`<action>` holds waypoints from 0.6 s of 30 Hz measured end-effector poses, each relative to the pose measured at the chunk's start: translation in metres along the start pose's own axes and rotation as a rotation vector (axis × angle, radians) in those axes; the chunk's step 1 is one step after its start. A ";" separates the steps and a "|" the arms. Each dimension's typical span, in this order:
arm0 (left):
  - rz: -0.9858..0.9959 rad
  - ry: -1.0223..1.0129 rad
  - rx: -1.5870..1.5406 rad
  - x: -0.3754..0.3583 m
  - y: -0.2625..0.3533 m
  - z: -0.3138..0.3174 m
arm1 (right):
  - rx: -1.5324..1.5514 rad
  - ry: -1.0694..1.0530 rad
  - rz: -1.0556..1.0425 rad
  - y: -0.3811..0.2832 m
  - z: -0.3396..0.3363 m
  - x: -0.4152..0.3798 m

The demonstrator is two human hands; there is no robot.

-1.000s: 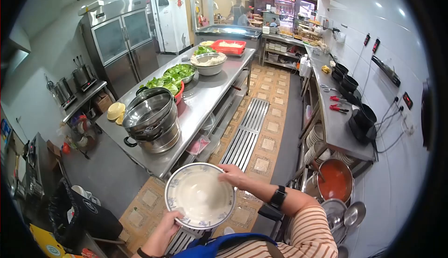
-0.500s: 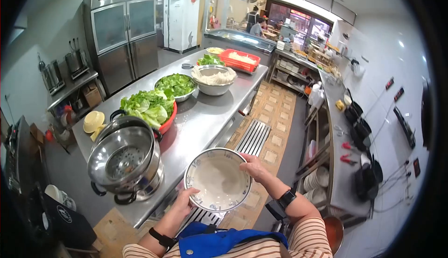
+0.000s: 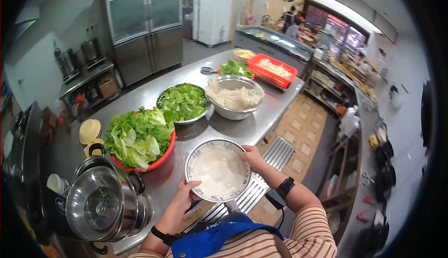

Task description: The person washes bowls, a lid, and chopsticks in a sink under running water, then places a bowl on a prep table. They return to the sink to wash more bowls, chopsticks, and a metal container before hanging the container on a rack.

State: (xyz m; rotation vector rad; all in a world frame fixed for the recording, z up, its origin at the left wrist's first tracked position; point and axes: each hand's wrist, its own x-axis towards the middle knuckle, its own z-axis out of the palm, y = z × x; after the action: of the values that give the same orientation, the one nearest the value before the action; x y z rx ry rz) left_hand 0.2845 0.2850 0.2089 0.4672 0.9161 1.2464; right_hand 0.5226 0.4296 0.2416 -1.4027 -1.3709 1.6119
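Observation:
Between my hands is a white bowl with a blue patterned rim, seen from above; its inside looks bare and shiny. My left hand grips its lower left rim, thumb over the edge. At the upper right rim, my right hand is closed on the bowl in the same way. The bowl is over the near edge of the steel table. Closest to it on the table are a red basin heaped with lettuce and a stack of steel pots at the left.
Farther along stand a colander of cut greens, a steel bowl of pale noodles and a red basket. Scissors lie near the far edge. A counter with shelves runs along the right. People are in the background.
My view has turned left and come closer to the table. The bowl, still in both hands, is now nearer the lettuce basin.

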 end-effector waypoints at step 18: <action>0.146 0.545 -0.078 0.129 0.036 0.054 | 0.067 -0.647 0.228 -0.035 -0.017 0.180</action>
State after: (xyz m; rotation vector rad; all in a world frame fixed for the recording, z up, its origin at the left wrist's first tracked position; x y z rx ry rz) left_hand 0.3119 0.4260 0.2237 0.1288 1.3004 1.5742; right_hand 0.4846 0.6082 0.2158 -1.0633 -1.5102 2.3778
